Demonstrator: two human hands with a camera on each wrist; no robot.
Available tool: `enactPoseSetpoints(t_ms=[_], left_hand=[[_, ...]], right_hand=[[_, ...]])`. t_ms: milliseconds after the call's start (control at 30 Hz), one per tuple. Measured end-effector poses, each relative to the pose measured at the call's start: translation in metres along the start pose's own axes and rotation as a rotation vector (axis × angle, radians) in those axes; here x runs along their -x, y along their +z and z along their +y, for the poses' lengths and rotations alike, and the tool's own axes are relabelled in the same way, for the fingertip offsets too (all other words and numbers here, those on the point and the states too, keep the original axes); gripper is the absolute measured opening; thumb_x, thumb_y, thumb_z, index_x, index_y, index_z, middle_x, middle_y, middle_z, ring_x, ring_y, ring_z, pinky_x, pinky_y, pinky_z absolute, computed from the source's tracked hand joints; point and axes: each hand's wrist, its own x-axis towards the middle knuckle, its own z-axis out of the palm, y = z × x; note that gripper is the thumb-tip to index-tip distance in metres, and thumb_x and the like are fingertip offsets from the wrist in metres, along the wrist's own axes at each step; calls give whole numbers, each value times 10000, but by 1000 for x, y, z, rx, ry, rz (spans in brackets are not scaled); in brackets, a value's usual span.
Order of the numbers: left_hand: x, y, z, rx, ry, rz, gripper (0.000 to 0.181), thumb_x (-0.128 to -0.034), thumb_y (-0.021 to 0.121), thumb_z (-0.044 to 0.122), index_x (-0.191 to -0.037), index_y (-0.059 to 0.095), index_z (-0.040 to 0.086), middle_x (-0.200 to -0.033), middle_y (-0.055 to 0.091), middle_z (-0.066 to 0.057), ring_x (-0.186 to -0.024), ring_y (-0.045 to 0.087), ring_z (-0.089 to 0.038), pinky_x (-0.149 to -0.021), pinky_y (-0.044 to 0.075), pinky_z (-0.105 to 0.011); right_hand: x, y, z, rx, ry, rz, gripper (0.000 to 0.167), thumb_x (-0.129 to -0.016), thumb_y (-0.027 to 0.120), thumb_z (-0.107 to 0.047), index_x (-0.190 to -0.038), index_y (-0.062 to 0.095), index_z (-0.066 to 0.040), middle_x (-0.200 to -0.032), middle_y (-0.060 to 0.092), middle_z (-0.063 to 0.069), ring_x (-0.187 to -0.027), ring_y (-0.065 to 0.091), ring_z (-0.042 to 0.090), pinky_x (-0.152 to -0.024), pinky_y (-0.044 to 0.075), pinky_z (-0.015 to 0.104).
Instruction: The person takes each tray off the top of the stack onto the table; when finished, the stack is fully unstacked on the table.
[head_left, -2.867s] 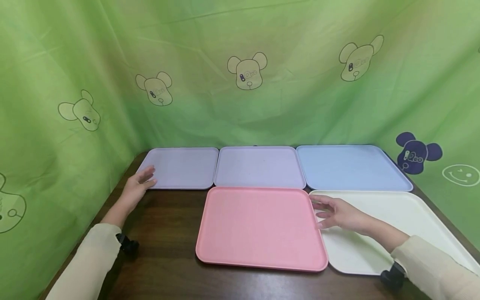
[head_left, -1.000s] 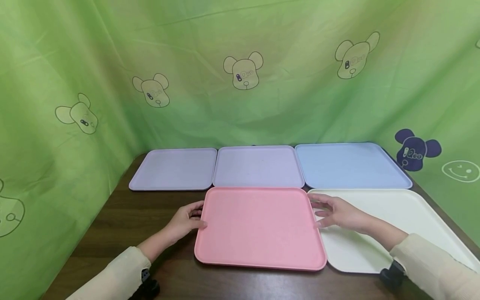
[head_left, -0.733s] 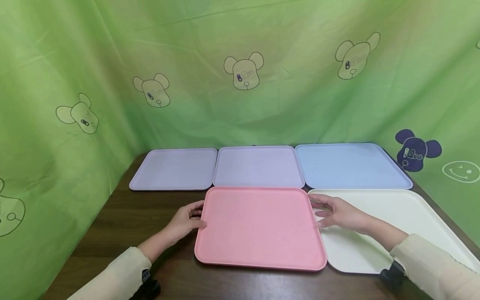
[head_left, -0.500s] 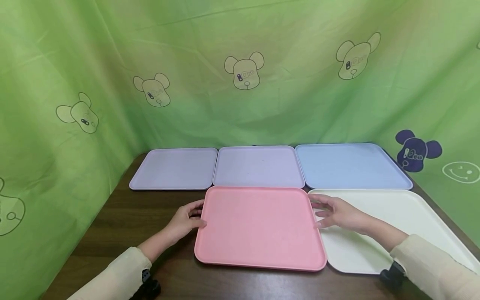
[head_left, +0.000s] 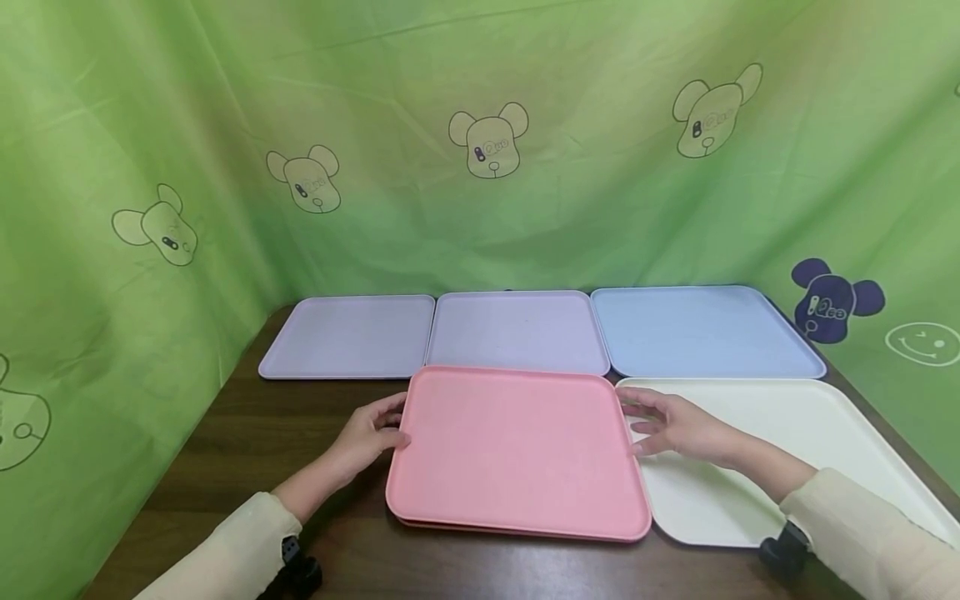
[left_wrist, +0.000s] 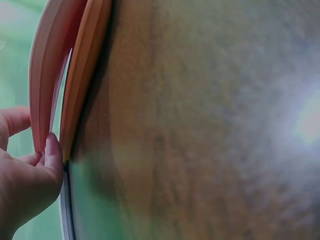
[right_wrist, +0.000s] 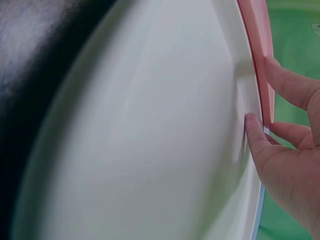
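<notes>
My left hand (head_left: 367, 437) pinches the left rim of a pink tray (head_left: 517, 454), thumb on top and fingertips under the edge. That side of the pink tray is raised a little. In the left wrist view a gap parts it from an orange-looking tray (left_wrist: 82, 75) below, mostly hidden in the head view. My right hand (head_left: 671, 429) touches the pink tray's right rim with spread, gently bent fingers. In the right wrist view its thumb meets the pink edge (right_wrist: 262, 55), while another fingertip is at the rim of the white tray (right_wrist: 150, 125).
Behind, two lilac trays (head_left: 352, 337) (head_left: 517, 333) and a blue tray (head_left: 705, 332) form a row. The white tray adjoins the pink one on the right. Dark wooden table (head_left: 300, 425) shows at left and front. A green curtain (head_left: 480, 242) hangs around the back and sides.
My left hand came from the left lilac tray to the pink tray's left rim and has now lifted that side, uncovering the tray beneath. My right hand stays in place.
</notes>
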Motion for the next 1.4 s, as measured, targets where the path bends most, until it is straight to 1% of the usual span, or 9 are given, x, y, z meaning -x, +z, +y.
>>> enactPoseSetpoints(t_ms=[200,400,667,833,967,1033,1100,1233,1400], left_hand=[[1,-3,2,23,25,-55,662,-839,615,-55,-1449,358,-85,-1302,525,-283,-1078,588,-311,-791,533,-299],[4,-5,5,107,-11,-93,676,-868,593,-37,-1483,313,-50,-1296,529,-283,-986,647,-236,-787,550,-366],[4,-7,7,215,-58,-73,703,-863,626,-14,-1493,316,-24,-1150,622,-187,-898,658,-163,-756,553,-329],[4,-8,5,285,-73,-60,690,-873,634,-19,-1494,334,-2,-1138,626,-145,-889,653,-159,-734,555,-318],[5,-10,6,323,-70,-48,682,-881,631,-28,-1496,340,11,-1126,633,-110,-876,654,-152,-715,556,-311],[5,-12,7,353,-65,-44,677,-887,622,-38,-1498,334,10,-1105,642,-89,-842,652,-138,-686,551,-290],[7,-13,9,377,-61,-31,664,-892,616,-45,-1494,340,7,-1076,652,-71,-765,633,-118,-624,528,-253],[7,-18,12,390,-67,-3,635,-897,607,-55,-1479,358,-6,-1056,667,-62,-694,604,-94,-551,478,-209],[8,-26,13,376,-64,56,622,-885,594,-88,-1461,366,-37,-1039,679,-33,-673,605,-78,-514,451,-190]], right_hand=[[0,0,1,6,-5,-2,925,-786,782,-54,-1459,187,165,-1467,231,396,-1256,377,561,-924,484,345],[0,0,1,16,-6,0,924,-784,784,-53,-1456,190,169,-1461,240,399,-1249,382,565,-922,485,345],[0,2,-2,12,-7,-10,901,-802,765,-37,-1451,179,180,-1444,259,410,-1235,407,556,-910,493,358],[0,2,-3,10,6,-8,905,-800,765,-32,-1457,177,170,-1436,273,412,-1232,414,555,-899,501,366],[0,2,-3,21,12,-2,913,-796,771,-38,-1459,178,166,-1427,288,415,-1223,424,554,-894,504,368],[0,2,-3,30,10,0,916,-795,774,-45,-1459,179,166,-1422,295,416,-1218,431,553,-894,504,371],[0,2,-3,34,9,2,914,-797,773,-49,-1459,181,166,-1422,295,415,-1218,432,552,-898,502,374],[0,2,-3,38,9,7,905,-801,769,-47,-1458,185,167,-1431,286,411,-1224,423,554,-906,497,375],[0,1,-2,23,-8,-1,903,-801,765,-35,-1455,180,173,-1434,274,414,-1230,408,561,-913,493,370]])
